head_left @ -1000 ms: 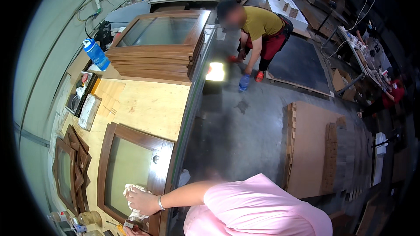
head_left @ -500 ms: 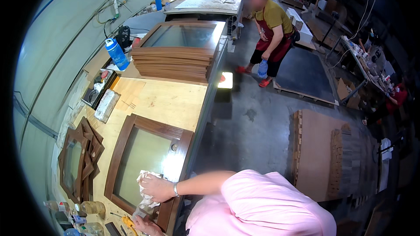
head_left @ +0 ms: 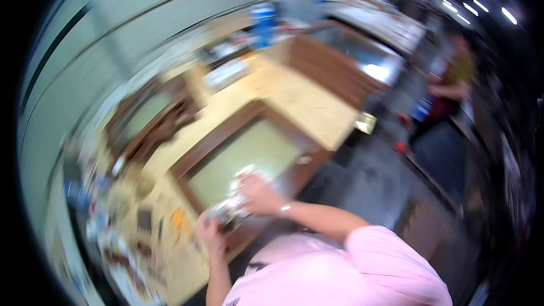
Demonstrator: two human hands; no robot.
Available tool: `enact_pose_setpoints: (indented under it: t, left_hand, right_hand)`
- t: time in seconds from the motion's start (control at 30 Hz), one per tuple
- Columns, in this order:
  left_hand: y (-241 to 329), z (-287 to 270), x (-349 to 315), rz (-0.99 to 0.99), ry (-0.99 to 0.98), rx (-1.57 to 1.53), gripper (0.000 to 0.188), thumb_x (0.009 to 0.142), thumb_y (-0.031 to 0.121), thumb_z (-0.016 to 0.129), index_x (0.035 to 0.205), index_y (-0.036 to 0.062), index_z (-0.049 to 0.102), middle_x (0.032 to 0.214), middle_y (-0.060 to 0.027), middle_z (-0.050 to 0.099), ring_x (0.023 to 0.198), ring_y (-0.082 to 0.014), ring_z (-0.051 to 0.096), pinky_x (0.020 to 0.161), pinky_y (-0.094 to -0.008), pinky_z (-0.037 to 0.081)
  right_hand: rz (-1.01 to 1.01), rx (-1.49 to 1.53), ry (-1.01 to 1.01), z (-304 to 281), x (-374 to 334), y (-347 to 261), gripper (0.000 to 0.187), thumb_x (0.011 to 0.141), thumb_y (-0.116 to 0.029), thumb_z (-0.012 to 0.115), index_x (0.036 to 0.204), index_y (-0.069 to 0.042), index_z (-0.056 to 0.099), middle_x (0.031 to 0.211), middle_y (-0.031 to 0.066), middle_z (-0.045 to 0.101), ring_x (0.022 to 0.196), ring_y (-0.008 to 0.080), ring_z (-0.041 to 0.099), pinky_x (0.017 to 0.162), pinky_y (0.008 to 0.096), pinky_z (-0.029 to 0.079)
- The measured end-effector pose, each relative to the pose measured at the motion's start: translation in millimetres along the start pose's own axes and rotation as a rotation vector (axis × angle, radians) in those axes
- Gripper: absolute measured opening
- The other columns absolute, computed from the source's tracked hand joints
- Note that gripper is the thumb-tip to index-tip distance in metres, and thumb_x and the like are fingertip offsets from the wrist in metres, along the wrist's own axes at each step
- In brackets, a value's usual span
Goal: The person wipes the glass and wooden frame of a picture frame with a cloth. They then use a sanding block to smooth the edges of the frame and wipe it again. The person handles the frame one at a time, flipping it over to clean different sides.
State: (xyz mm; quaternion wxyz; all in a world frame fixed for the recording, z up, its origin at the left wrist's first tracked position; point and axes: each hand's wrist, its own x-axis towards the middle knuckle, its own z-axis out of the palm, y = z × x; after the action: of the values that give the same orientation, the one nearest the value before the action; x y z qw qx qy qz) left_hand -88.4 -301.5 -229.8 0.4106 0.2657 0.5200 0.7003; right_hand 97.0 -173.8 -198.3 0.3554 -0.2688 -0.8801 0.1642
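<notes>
A brown wood-framed glass door panel [head_left: 249, 153] lies flat on the pale wooden workbench top [head_left: 306, 88]. My right hand [head_left: 259, 194] is closed on a crumpled white cloth [head_left: 245, 173] over the near part of the glass. Close beside it, at the frame's near edge, my left hand [head_left: 212, 236] is curled around something pale. Blur and the cloth's hanging end hide what that is.
Stacked framed panels [head_left: 340, 68] stand at the bench's far end. Smaller brown frames [head_left: 153, 113] lie left. A yellow-handled tool [head_left: 180, 224], bottles [head_left: 122, 198] and a white block [head_left: 225, 75] lie around. Another person [head_left: 453, 79] stands beyond the bench, right.
The view has swung left and is smeared by motion. My left hand has come further into view, beside the cloth. My right hand still grips the cloth over the glass.
</notes>
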Motion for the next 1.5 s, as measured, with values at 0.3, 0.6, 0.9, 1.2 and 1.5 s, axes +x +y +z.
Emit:
enact_pose_setpoints:
  t: [0.3,0.6,0.9,1.2,1.5]
  left_hand:
    - [53,-50,-15,0.067,0.131,-0.226,0.029,0.092,0.005,0.064,0.121,0.0014,0.058,0.101,-0.0048,0.064,0.089,-0.0124,0.063,0.076,-0.0264,0.055]
    - [115,-332,-48,0.283,0.943,1.038,0.033,0.084,-0.002,0.066,0.116,0.0012,0.06,0.109,-0.011,0.065,0.098,-0.0201,0.064,0.087,-0.0328,0.05]
    - [138,-424,-31,0.166,0.883,1.489,0.038,0.081,0.007,0.068,0.118,0.0063,0.061,0.107,-0.0181,0.062,0.095,-0.0403,0.061,0.08,-0.0462,0.049]
    - [155,-426,-27,-0.036,0.84,1.444,0.039,0.08,0.013,0.07,0.117,0.0052,0.063,0.103,-0.0163,0.063,0.094,-0.0399,0.062,0.082,-0.0494,0.049]
    - [148,-431,-24,0.0,0.971,1.321,0.039,0.081,0.023,0.073,0.117,0.0103,0.067,0.104,-0.0163,0.069,0.096,-0.0374,0.064,0.083,-0.0456,0.05]
  right_hand:
    - [-0.009,-0.245,-0.227,-5,-4,-16,0.041,0.073,-0.02,0.07,0.109,-0.002,0.062,0.118,0.0187,0.055,0.113,0.0409,0.05,0.098,0.0509,0.041]
    - [-0.027,-0.267,-0.289,7,13,-23,0.039,0.073,-0.017,0.068,0.108,0.0,0.058,0.117,0.02,0.053,0.112,0.0415,0.049,0.096,0.0507,0.041]
    - [-0.009,-0.276,-0.295,12,15,-25,0.039,0.074,-0.019,0.065,0.109,-0.001,0.058,0.119,0.0205,0.052,0.113,0.0427,0.049,0.097,0.0512,0.041]
    - [-0.006,-0.298,-0.299,13,14,-24,0.039,0.075,-0.017,0.065,0.11,-0.001,0.057,0.119,0.0201,0.052,0.112,0.0423,0.049,0.096,0.0509,0.041]
    - [0.007,-0.307,-0.301,13,14,-25,0.038,0.075,-0.017,0.065,0.109,-0.002,0.057,0.119,0.02,0.053,0.112,0.0421,0.049,0.097,0.0509,0.041]
